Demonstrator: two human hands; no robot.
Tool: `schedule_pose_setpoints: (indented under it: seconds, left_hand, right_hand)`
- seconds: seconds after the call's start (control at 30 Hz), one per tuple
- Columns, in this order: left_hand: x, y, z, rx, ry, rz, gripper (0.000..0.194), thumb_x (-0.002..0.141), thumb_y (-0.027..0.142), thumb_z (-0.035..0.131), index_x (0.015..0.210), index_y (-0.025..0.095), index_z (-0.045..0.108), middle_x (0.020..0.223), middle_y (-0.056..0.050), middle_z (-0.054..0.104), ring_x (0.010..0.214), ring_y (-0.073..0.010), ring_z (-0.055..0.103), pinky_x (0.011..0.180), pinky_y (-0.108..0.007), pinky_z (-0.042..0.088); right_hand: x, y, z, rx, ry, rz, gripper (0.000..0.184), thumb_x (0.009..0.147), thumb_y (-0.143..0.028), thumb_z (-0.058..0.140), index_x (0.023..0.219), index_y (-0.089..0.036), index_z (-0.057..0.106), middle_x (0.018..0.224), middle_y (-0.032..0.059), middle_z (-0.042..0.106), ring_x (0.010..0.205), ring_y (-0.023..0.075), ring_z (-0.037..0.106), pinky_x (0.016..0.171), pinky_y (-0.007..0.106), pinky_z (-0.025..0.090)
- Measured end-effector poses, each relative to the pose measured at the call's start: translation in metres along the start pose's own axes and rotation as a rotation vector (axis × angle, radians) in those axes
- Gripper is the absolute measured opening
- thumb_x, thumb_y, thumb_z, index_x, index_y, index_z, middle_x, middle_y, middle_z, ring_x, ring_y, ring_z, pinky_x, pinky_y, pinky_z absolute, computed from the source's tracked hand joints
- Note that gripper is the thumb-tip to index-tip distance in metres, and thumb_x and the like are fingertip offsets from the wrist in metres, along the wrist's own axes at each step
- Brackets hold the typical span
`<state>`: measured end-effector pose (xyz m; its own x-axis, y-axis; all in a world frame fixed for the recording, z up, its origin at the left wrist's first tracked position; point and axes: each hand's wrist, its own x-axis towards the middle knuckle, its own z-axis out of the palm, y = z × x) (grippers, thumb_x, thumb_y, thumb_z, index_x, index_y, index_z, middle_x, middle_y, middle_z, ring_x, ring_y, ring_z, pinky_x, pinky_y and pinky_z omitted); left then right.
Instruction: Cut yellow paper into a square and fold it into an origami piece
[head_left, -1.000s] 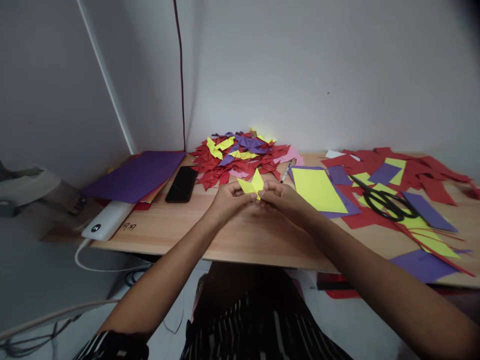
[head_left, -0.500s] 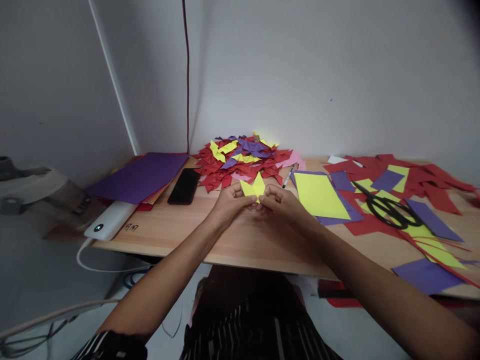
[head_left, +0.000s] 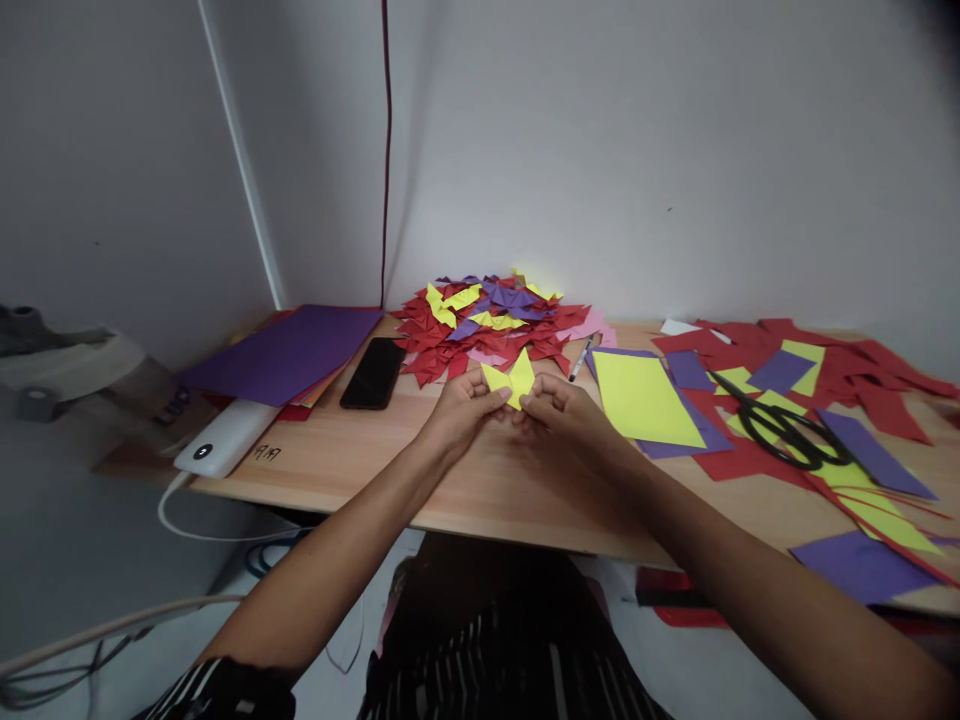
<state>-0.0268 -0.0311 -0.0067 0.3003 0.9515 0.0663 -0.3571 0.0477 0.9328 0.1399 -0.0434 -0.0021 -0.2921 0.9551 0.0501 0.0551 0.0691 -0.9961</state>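
Both of my hands meet over the middle of the wooden desk (head_left: 495, 480). My left hand (head_left: 461, 408) and my right hand (head_left: 559, 408) pinch a small folded yellow paper piece (head_left: 511, 379) between their fingertips, with its points sticking up. Just behind it lies a heap of folded red, purple and yellow paper shapes (head_left: 491, 325) against the wall.
A black phone (head_left: 373, 372) lies left of the heap, beside large purple sheets (head_left: 289, 350) and a white power bank (head_left: 223, 438). A pen (head_left: 579, 359), a yellow sheet (head_left: 643, 396), black scissors (head_left: 780, 428) and scattered paper offcuts (head_left: 840, 400) cover the right side.
The hands keep the yellow piece pinched in the same place. Only the camera view has shifted slightly; the desk sits a little lower and to the right in the picture.
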Motion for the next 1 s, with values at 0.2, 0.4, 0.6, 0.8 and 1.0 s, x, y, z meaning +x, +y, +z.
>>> schedule_pose_setpoints:
  seconds: [0.2, 0.4, 0.6, 0.8, 1.0]
  left_hand:
    - [0.001, -0.003, -0.001, -0.016, 0.007, 0.027, 0.036, 0.061, 0.029, 0.083, 0.083, 0.011, 0.061, 0.069, 0.000, 0.064, 0.055, -0.0064, 0.053, 0.057, -0.021, 0.038]
    - [0.004, -0.006, -0.003, 0.040, 0.023, 0.065, 0.034, 0.062, 0.029, 0.081, 0.081, 0.010, 0.060, 0.066, 0.000, 0.062, 0.054, -0.0063, 0.052, 0.056, -0.021, 0.038]
    - [0.005, -0.008, -0.005, 0.073, 0.070, 0.074, 0.033, 0.062, 0.028, 0.080, 0.083, 0.011, 0.060, 0.069, -0.001, 0.064, 0.056, -0.0072, 0.055, 0.057, -0.020, 0.041]
    - [0.006, -0.007, -0.002, 0.029, 0.094, 0.058, 0.041, 0.059, 0.028, 0.082, 0.087, 0.012, 0.057, 0.070, 0.000, 0.066, 0.056, -0.0086, 0.059, 0.059, -0.022, 0.045]
    - [0.008, 0.000, -0.003, 0.025, -0.035, -0.123, 0.039, 0.061, 0.032, 0.083, 0.083, 0.010, 0.059, 0.066, -0.001, 0.062, 0.053, -0.0060, 0.055, 0.052, -0.018, 0.040]
  right_hand:
    - [0.004, 0.009, 0.000, 0.053, -0.012, 0.019, 0.028, 0.076, -0.041, 0.069, 0.071, -0.022, 0.049, 0.067, 0.0000, 0.071, 0.057, 0.0125, 0.062, 0.053, 0.024, 0.044]
    - [0.001, 0.007, 0.003, -0.057, 0.009, 0.019, 0.028, 0.079, -0.045, 0.066, 0.073, -0.021, 0.054, 0.070, 0.0022, 0.072, 0.060, 0.0139, 0.064, 0.054, 0.024, 0.046]
    - [-0.003, 0.000, 0.006, -0.129, 0.003, 0.014, 0.028, 0.082, -0.045, 0.062, 0.071, -0.019, 0.058, 0.069, 0.0034, 0.071, 0.057, 0.0140, 0.063, 0.056, 0.026, 0.047]
    - [-0.002, 0.004, 0.005, -0.156, 0.040, -0.043, 0.026, 0.083, -0.041, 0.060, 0.070, -0.019, 0.058, 0.067, 0.0022, 0.070, 0.060, 0.0138, 0.064, 0.059, 0.025, 0.048]
    - [0.001, 0.007, 0.002, -0.197, 0.037, -0.138, 0.021, 0.083, -0.036, 0.059, 0.070, -0.020, 0.058, 0.068, 0.0016, 0.069, 0.062, 0.0137, 0.063, 0.063, 0.026, 0.050]
